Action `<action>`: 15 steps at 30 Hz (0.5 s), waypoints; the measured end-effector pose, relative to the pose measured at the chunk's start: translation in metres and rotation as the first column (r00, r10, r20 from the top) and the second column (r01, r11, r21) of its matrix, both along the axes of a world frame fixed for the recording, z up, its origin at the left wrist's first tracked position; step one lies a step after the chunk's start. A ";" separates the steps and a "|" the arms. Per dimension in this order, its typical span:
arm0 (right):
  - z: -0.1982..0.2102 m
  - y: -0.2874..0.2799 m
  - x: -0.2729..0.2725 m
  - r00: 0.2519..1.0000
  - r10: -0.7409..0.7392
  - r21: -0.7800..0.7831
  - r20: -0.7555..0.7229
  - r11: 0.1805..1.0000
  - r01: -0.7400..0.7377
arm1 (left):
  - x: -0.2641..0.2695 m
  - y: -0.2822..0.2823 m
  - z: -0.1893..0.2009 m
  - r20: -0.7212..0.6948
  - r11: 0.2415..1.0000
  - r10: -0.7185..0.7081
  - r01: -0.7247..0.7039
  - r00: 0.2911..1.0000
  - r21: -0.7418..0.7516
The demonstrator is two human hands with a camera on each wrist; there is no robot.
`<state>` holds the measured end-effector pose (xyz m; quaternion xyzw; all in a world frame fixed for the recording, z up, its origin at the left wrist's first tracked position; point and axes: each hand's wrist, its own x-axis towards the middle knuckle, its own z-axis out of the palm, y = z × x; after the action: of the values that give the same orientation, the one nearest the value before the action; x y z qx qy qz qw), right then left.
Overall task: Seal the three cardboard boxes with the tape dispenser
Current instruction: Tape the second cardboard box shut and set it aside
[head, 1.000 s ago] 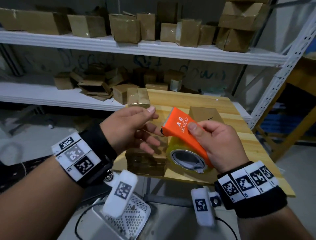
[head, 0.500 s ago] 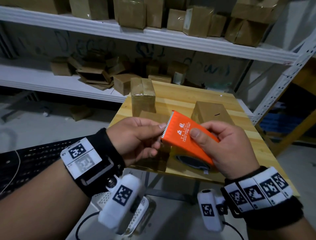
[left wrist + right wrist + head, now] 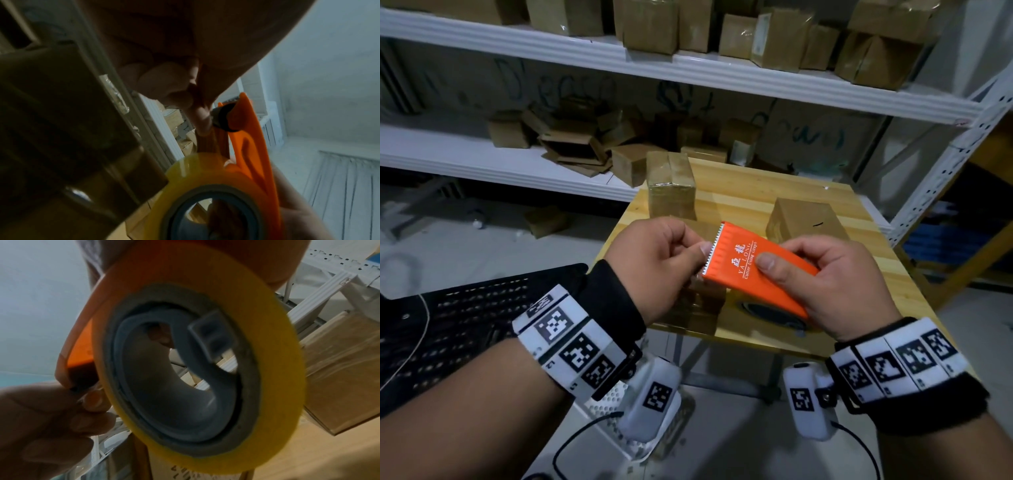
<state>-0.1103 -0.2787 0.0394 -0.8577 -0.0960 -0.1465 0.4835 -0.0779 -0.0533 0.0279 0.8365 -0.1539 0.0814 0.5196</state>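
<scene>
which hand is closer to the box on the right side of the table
Right. The right hand grips the orange tape dispenser just in front of that box; the left hand pinches at the dispenser's toothed edge, further left.

The yellow tape roll [image 3: 205, 344] with its grey core [image 3: 176, 386] filled the middle. At nine o'clock the orange dispenser frame [image 3: 82, 340] curved down to my left hand [image 3: 47, 426], whose fingertips [image 3: 94, 400] pinched there. A cardboard box [image 3: 339, 386] stood at three o'clock.
</scene>
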 end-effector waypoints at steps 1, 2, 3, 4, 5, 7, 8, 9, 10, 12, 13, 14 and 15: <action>0.000 0.000 0.001 1.000 0.002 -0.001 -0.009 1.000 -0.002 | 0.000 0.000 0.000 0.012 1.000 0.006 -0.006 1.000 0.013; 0.000 -0.001 0.001 1.000 0.008 -0.003 -0.018 1.000 -0.008 | 0.000 0.000 -0.001 0.013 1.000 0.010 -0.010 1.000 0.010; 0.001 0.000 0.002 0.999 0.014 -0.007 -0.029 1.000 -0.014 | 0.001 0.001 -0.001 0.008 1.000 0.016 -0.016 1.000 0.004; 0.001 0.000 0.003 0.999 0.018 -0.015 -0.037 1.000 -0.019 | 0.002 0.001 -0.002 0.005 1.000 0.022 -0.022 1.000 0.003; 0.001 0.000 0.003 0.999 0.023 -0.024 -0.045 0.999 -0.024 | 0.003 0.002 -0.002 0.001 1.000 0.027 -0.027 1.000 0.009; 0.001 0.000 0.003 0.998 0.029 -0.026 -0.054 0.999 -0.031 | 0.003 0.002 -0.002 0.006 0.999 0.035 -0.035 0.999 0.025; 0.001 0.000 0.004 0.998 0.030 -0.028 -0.057 0.999 -0.032 | 0.003 0.003 -0.002 0.012 0.999 0.039 -0.040 0.999 0.031; 0.001 0.000 0.004 0.998 0.031 -0.035 -0.059 0.999 -0.033 | 0.002 0.002 -0.002 0.017 0.998 0.043 -0.044 0.999 0.037; 0.001 0.000 0.004 0.998 0.031 -0.046 -0.061 0.998 -0.034 | 0.002 0.003 -0.001 0.016 0.998 0.046 -0.047 0.999 0.043; 0.000 -0.002 0.004 0.998 0.026 -0.066 -0.066 0.997 -0.030 | 0.002 0.006 0.002 -0.010 0.998 0.049 -0.049 0.999 0.030; 0.000 -0.005 0.004 0.998 0.017 -0.071 -0.069 0.997 -0.022 | 0.003 0.009 0.005 -0.028 0.999 0.049 -0.049 0.998 -0.001; 0.001 -0.008 0.004 0.997 0.005 -0.070 -0.072 0.997 -0.010 | 0.005 0.014 0.007 -0.037 0.998 0.054 -0.055 0.998 -0.029; 0.001 -0.011 0.004 0.997 -0.007 -0.065 -0.077 0.998 0.002 | 0.007 0.019 0.010 -0.038 0.997 0.066 -0.068 0.997 -0.041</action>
<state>-0.1064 -0.2896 0.0403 -0.8782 -0.0801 -0.1113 0.4582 -0.0707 -0.0345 0.0376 0.8312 -0.1145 0.0867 0.5371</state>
